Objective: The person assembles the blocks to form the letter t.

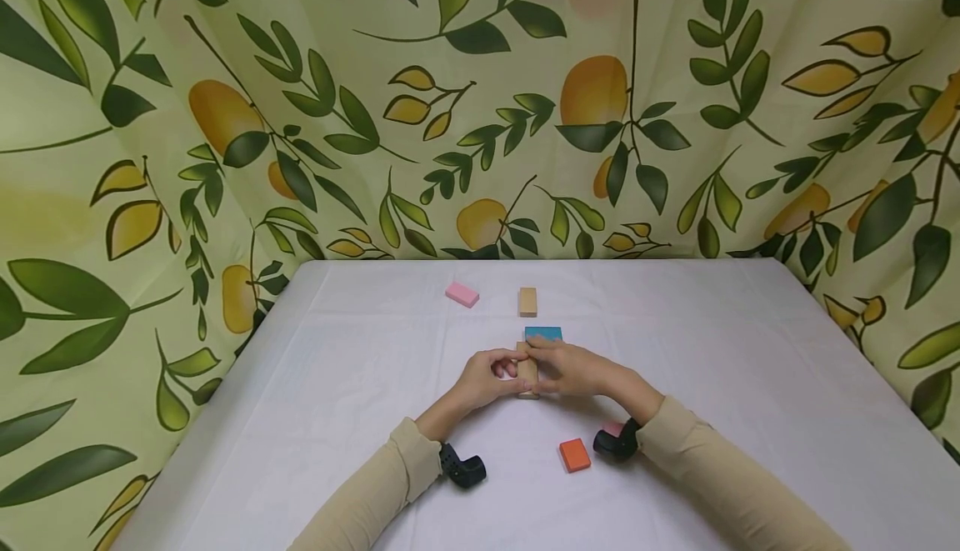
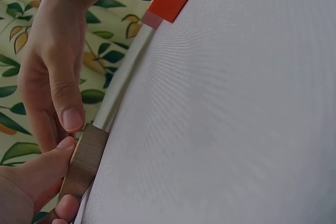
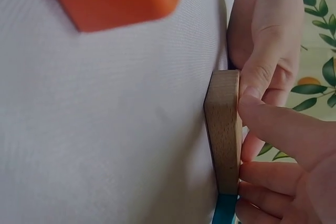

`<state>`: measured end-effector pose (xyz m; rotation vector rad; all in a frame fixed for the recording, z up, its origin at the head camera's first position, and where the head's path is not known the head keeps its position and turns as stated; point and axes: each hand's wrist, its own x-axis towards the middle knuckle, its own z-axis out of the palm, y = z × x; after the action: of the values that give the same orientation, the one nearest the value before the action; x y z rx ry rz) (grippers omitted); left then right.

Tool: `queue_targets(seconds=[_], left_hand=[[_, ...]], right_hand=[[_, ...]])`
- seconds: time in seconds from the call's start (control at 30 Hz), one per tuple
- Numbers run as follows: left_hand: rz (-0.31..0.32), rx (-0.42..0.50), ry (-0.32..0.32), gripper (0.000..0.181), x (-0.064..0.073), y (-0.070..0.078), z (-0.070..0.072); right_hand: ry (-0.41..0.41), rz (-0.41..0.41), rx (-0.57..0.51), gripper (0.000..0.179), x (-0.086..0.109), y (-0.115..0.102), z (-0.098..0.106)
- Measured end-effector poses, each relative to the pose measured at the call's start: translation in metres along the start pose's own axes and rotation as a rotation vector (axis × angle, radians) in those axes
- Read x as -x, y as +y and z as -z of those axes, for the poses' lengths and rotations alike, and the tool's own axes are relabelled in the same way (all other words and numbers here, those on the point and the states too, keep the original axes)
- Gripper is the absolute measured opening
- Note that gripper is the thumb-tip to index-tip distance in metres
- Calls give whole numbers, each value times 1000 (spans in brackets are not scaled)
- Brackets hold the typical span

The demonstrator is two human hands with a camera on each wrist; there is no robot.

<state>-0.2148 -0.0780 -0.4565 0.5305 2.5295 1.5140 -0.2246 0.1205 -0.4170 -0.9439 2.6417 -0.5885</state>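
Note:
A plain wooden block [image 1: 527, 376] lies flat on the white-covered table, between the two hands. My left hand [image 1: 483, 378] holds it from the left side, thumb and fingers along its edge; the left wrist view shows the same wooden block [image 2: 86, 161] close up. From the right, my right hand [image 1: 573, 369] grips this block, its thumb near one end. A blue block [image 1: 543, 333] lies just beyond, partly covered by the right fingers. In the right wrist view, the blue block [image 3: 225, 209] meets the wooden block's [image 3: 224, 135] far end.
Farther back on the table [image 1: 360, 343] lie a pink block [image 1: 462, 294] and a second wooden block [image 1: 528, 302]. An orange block [image 1: 574, 455] is nearer, with another pink piece [image 1: 613, 428] partly hidden behind the right wrist's camera [image 1: 617, 444]. Leaf-patterned cloth [image 1: 420, 192] hangs behind.

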Motion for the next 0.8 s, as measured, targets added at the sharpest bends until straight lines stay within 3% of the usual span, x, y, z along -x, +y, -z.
queue_targets(seconds=[0.13, 0.53, 0.8], left_hand=[[5, -10, 3, 41, 2, 0, 0], [-60, -8, -7, 38, 0, -2, 3], [-61, 16, 17, 35, -3, -4, 13]], right_hand=[[-11, 4, 11, 67, -1, 0, -1], [0, 2, 10, 61, 0, 0, 1], [-2, 0, 3, 60, -2, 0, -1]])
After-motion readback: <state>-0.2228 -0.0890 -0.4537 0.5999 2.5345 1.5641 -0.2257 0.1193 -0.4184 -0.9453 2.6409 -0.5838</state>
